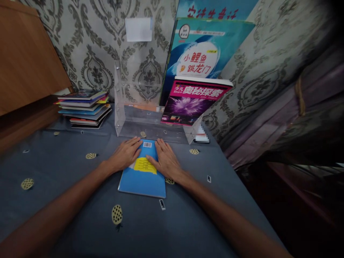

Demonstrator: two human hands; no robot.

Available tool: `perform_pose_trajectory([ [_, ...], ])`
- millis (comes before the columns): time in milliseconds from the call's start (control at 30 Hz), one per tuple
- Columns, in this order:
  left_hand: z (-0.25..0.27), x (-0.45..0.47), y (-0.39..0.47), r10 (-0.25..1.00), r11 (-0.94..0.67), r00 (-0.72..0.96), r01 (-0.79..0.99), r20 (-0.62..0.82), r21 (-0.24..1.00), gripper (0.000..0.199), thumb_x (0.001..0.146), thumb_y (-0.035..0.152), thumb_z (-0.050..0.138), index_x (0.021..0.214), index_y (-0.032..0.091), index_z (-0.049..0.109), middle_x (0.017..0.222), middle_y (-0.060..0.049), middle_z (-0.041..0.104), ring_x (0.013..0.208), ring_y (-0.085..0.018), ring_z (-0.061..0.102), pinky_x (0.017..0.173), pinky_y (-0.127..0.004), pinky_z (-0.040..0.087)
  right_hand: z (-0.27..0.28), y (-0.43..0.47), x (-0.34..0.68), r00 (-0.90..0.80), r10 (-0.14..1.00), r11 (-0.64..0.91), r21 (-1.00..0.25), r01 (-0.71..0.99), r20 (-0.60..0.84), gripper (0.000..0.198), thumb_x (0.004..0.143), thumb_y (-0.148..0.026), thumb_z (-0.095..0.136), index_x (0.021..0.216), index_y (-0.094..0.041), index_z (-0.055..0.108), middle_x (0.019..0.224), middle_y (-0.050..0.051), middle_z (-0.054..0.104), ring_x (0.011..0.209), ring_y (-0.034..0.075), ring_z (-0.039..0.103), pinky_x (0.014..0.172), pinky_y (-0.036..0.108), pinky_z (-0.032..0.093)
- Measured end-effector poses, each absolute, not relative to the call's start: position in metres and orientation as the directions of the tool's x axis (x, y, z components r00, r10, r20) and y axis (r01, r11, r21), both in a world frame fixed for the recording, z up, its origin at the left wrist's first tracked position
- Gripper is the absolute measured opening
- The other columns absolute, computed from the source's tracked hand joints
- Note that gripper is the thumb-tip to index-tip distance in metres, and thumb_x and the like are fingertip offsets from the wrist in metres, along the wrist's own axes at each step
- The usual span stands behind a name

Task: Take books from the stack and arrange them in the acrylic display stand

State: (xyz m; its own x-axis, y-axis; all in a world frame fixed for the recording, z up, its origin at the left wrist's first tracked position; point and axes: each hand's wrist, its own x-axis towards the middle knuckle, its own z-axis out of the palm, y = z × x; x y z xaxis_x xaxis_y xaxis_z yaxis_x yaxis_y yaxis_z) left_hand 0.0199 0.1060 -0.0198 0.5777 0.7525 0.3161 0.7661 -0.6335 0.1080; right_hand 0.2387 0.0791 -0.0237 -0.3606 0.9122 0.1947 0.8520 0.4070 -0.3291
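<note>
A blue book (142, 187) lies on the cloth-covered table, with a barcode and a yellow patch of upside-down print on the cover facing up. My left hand (126, 154) rests along its far left side, fingers stretched out and pointing away from me. On the far right side lies my right hand (168, 159), its fingers also extended and its thumb over the yellow patch. Both hands touch the book. Just beyond the fingertips stands a clear acrylic rack (150, 127).
The rack holds a magenta book (192, 102) in front, with a teal book (215, 36) and another blue book (215, 7) behind. A book stack (86, 111) sits at the back left. Patterned wallpaper (99, 68) is behind; the table (75, 172) drops off at right.
</note>
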Motion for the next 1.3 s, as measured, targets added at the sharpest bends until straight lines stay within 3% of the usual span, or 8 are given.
perform_pose_trajectory([
  [167,-0.016,0.02,0.104,0.772,-0.621,0.577,0.774,0.267,0.123,0.044,0.102,0.027,0.036,0.14,0.012,0.053,0.15,-0.014,0.052,0.142,-0.026,0.046,0.113,-0.048,0.04,-0.029,0.081,0.242,-0.363,0.906,0.421,-0.367,0.829,0.217,0.081,0.097,-0.064,0.039,0.151,-0.004,0.038,0.159,0.026,0.034,0.151,0.037,0.027,0.121,0.058,0.027],
  [300,-0.011,0.022,0.105,0.762,-0.643,0.617,0.758,0.197,0.11,0.048,0.102,0.026,0.031,0.144,0.011,0.049,0.153,-0.014,0.047,0.145,-0.025,0.041,0.118,-0.052,0.031,-0.028,0.081,0.24,-0.354,0.916,0.401,-0.384,0.832,0.19,0.083,0.097,-0.062,0.041,0.15,0.002,0.037,0.16,0.027,0.031,0.152,0.036,0.023,0.123,0.053,0.026],
  [533,-0.011,0.035,0.119,0.655,-0.756,0.74,0.64,0.153,0.14,0.051,0.104,0.034,0.029,0.15,0.016,0.043,0.158,-0.011,0.042,0.149,-0.021,0.034,0.122,-0.045,0.025,-0.031,0.081,0.24,-0.365,0.908,0.418,-0.381,0.824,0.208,0.083,0.097,-0.058,0.042,0.15,0.005,0.036,0.16,0.028,0.03,0.153,0.035,0.022,0.124,0.051,0.025],
  [800,-0.019,0.035,0.126,0.626,-0.778,0.764,0.601,0.155,0.183,0.054,0.107,0.041,0.023,0.153,0.018,0.037,0.16,-0.008,0.037,0.151,-0.018,0.03,0.123,-0.041,0.023,-0.041,0.084,0.245,-0.376,0.887,0.457,-0.39,0.8,0.269,0.078,0.097,-0.062,0.038,0.153,-0.007,0.037,0.16,0.021,0.034,0.152,0.033,0.024,0.122,0.054,0.029],
  [1067,-0.022,0.034,0.124,0.603,-0.796,0.779,0.575,0.171,0.189,0.053,0.107,0.041,0.022,0.152,0.019,0.04,0.16,-0.007,0.038,0.15,-0.017,0.032,0.124,-0.04,0.022,-0.034,0.084,0.247,-0.392,0.888,0.459,-0.388,0.8,0.242,0.063,0.102,-0.04,0.033,0.15,0.0,0.04,0.16,0.023,0.035,0.152,0.029,0.025,0.125,0.049,0.025],
  [1300,-0.018,0.031,0.117,0.571,-0.814,0.81,0.538,0.133,0.218,0.053,0.107,0.043,0.023,0.154,0.021,0.038,0.161,-0.006,0.036,0.151,-0.018,0.028,0.124,-0.041,0.02,-0.041,0.088,0.25,-0.395,0.875,0.481,-0.403,0.779,0.28,0.057,0.1,-0.031,0.034,0.151,-0.007,0.042,0.16,0.017,0.037,0.152,0.027,0.026,0.124,0.05,0.027],
])
